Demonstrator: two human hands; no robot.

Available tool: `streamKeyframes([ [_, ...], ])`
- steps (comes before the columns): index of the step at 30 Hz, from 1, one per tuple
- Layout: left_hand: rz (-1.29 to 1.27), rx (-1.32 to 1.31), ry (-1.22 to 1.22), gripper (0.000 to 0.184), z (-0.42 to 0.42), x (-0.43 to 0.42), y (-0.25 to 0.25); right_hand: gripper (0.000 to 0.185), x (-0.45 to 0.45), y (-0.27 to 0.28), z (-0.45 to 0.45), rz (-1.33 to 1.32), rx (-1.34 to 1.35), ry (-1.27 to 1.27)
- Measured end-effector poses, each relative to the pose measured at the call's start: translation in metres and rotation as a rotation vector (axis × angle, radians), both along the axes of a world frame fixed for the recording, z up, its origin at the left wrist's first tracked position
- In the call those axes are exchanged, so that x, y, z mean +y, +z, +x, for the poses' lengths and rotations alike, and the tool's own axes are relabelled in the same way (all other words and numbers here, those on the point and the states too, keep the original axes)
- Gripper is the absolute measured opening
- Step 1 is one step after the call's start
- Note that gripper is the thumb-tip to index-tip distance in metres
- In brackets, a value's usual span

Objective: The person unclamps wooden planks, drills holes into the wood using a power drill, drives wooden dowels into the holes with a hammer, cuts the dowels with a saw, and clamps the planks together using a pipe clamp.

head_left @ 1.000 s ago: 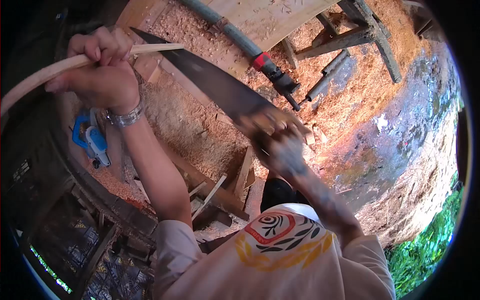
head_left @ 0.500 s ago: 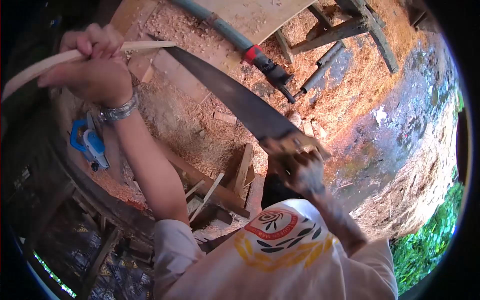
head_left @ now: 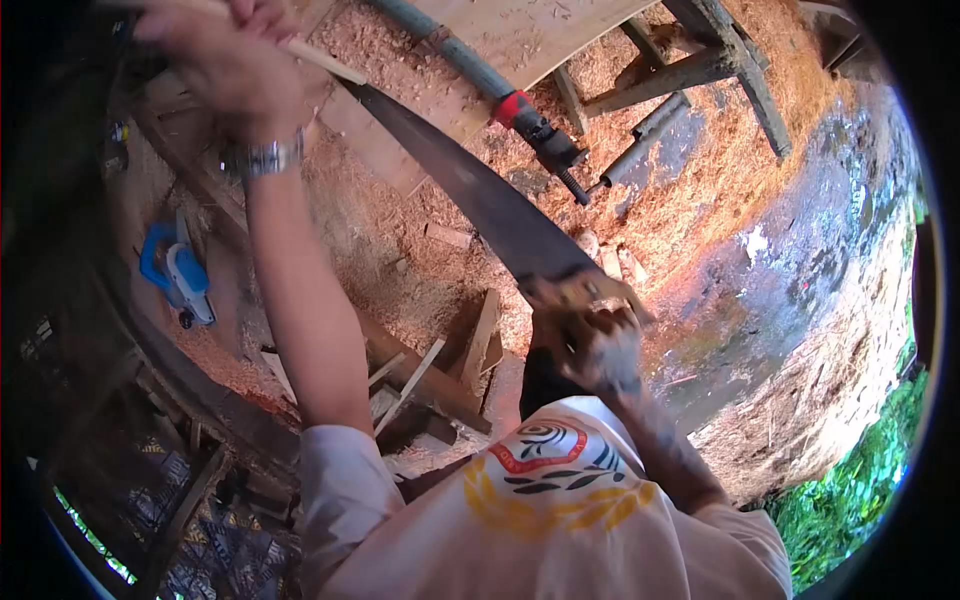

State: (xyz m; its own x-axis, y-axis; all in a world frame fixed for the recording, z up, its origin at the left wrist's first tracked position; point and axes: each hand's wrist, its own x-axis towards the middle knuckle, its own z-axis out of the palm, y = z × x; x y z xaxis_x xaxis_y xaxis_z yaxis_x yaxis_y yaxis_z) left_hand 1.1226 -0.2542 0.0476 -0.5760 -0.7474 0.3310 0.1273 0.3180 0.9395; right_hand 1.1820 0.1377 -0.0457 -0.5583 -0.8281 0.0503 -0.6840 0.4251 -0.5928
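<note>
My left hand [head_left: 235, 65], with a metal watch at the wrist, is closed around a thin pale wooden strip [head_left: 328, 63] at the upper left. The strip's right end points down to the right and meets the far end of a handsaw [head_left: 465, 190]; whether they touch is unclear. The saw's dark, wide blade runs diagonally down to its wooden handle. Around that handle my right hand [head_left: 605, 350] is wrapped, close to my body. Much of the strip is hidden by my left hand or outside the view.
A pipe clamp [head_left: 470, 68] with a red collar lies across a board [head_left: 545, 30] covered in shavings. A blue power planer [head_left: 185, 275] sits at left. A wooden trestle [head_left: 690, 72] and a metal cylinder [head_left: 645, 140] are at upper right. Wood offcuts [head_left: 480, 335] lie below the saw.
My left hand has moved up and right with the strip. The strip now slopes down to the right. My right hand and the saw have barely shifted.
</note>
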Motion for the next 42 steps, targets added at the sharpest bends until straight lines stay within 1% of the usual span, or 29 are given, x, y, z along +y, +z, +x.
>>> streamKeyframes([
  [1, -0.084, -0.018, -0.133, 0.08, -0.009, -0.007, 0.0, 0.016, -0.025, -0.008, -0.004, -0.01, 0.038, 0.021],
  [2, -0.082, -0.03, -0.103, 0.079, -0.017, -0.007, -0.001, 0.018, -0.056, -0.02, -0.011, 0.02, 0.062, 0.047],
  [3, -0.055, 0.001, -0.114, 0.073, -0.02, -0.002, 0.003, 0.021, -0.102, -0.015, -0.021, 0.451, -0.183, 0.224],
  [5, 0.013, 0.047, -0.143, 0.062, -0.025, 0.008, 0.008, 0.021, -0.118, -0.004, -0.027, 0.488, -0.271, 0.238],
  [6, -0.104, -0.035, -0.115, 0.077, -0.029, -0.007, 0.002, 0.021, -0.124, 0.001, -0.03, 0.505, -0.309, 0.24],
  [7, -0.098, -0.039, -0.117, 0.076, -0.027, -0.01, -0.002, 0.022, -0.127, 0.004, -0.034, 0.525, -0.335, 0.251],
  [9, -0.085, -0.043, -0.12, 0.073, -0.028, -0.007, 0.0, 0.018, -0.05, -0.031, -0.009, 0.032, 0.018, 0.053],
  [11, -0.06, -0.04, -0.124, 0.07, -0.034, -0.007, 0.001, 0.016, 0.002, -0.007, -0.004, 0.185, -0.116, 0.035],
  [13, 0.029, -0.05, -0.08, 0.066, -0.037, 0.004, 0.002, 0.016, -0.005, -0.012, 0.0, 0.127, -0.116, 0.02],
  [15, 0.155, -0.025, -0.018, 0.062, -0.051, 0.021, 0.018, 0.021, -0.057, -0.018, -0.012, 0.077, -0.076, 0.028],
  [16, 0.239, 0.039, -0.177, 0.062, -0.048, -0.013, -0.009, 0.026, -0.092, -0.022, -0.022, 0.065, -0.041, 0.061],
  [17, 0.334, 0.09, -0.331, 0.061, -0.046, -0.047, -0.036, 0.03, -0.121, -0.019, -0.031, 0.309, -0.214, 0.186],
  [18, 0.171, -0.007, -0.225, 0.061, -0.046, -0.019, -0.011, 0.029, -0.126, -0.028, -0.02, -0.061, 0.336, 0.095],
  [19, 0.004, -0.097, -0.123, 0.061, -0.05, -0.001, 0.005, 0.028, -0.121, -0.031, -0.016, 0.059, 0.14, 0.104],
  [20, -0.011, -0.068, -0.045, 0.06, -0.055, -0.002, 0.001, 0.026, -0.117, -0.031, -0.017, 0.167, -0.043, 0.11],
  [21, 0.003, -0.068, -0.068, 0.06, -0.058, -0.003, 0.003, 0.024, -0.109, -0.033, -0.017, 0.273, -0.22, 0.123],
  [23, 0.042, -0.086, -0.104, 0.059, -0.057, -0.001, 0.005, 0.019, -0.043, -0.03, -0.007, 0.03, 0.04, -0.016],
  [25, 0.1, -0.021, -0.112, 0.054, -0.06, -0.007, -0.004, 0.022, 0.012, -0.002, -0.011, 0.258, -0.125, 0.093],
  [27, 0.178, -0.047, -0.17, 0.051, -0.064, -0.009, -0.008, 0.021, -0.002, -0.001, -0.014, 0.272, -0.146, 0.064],
  [29, 0.132, -0.083, -0.108, 0.047, -0.08, -0.006, -0.003, 0.009, -0.07, -0.019, -0.021, 0.04, 0.015, -0.028],
  [31, 0.186, -0.178, -0.083, 0.047, -0.084, -0.012, -0.002, 0.012, -0.114, -0.041, -0.02, 0.14, -0.082, 0.074],
  [32, 0.219, -0.235, -0.113, 0.058, -0.083, -0.021, -0.005, 0.016, -0.126, -0.046, -0.017, 0.182, -0.122, 0.107],
  [33, 0.196, -0.26, -0.143, 0.052, -0.08, -0.028, -0.004, 0.019, -0.131, -0.041, -0.016, 0.202, -0.135, 0.104],
  [34, 0.176, -0.276, -0.171, 0.054, -0.08, -0.036, -0.004, 0.023, -0.135, -0.035, -0.018, 0.225, -0.139, 0.102],
  [35, 0.161, -0.291, -0.192, 0.063, -0.079, -0.041, -0.002, 0.021, -0.113, -0.024, -0.022, 0.161, -0.07, 0.073],
  [36, 0.21, -0.256, -0.189, 0.062, -0.077, -0.044, 0.003, 0.024, -0.082, -0.012, -0.022, 0.194, -0.047, 0.066],
  [39, 0.263, -0.172, -0.148, 0.06, -0.068, -0.055, 0.007, 0.011, 0.012, 0.001, -0.019, 0.154, -0.002, 0.052],
  [40, 0.299, -0.142, -0.162, 0.059, -0.063, -0.065, 0.002, 0.011, 0.008, -0.001, -0.023, 0.102, 0.009, 0.037],
  [42, 0.145, -0.084, -0.044, 0.059, -0.065, -0.073, 0.008, 0.01, -0.032, 0.006, -0.031, 0.041, 0.046, 0.021],
])
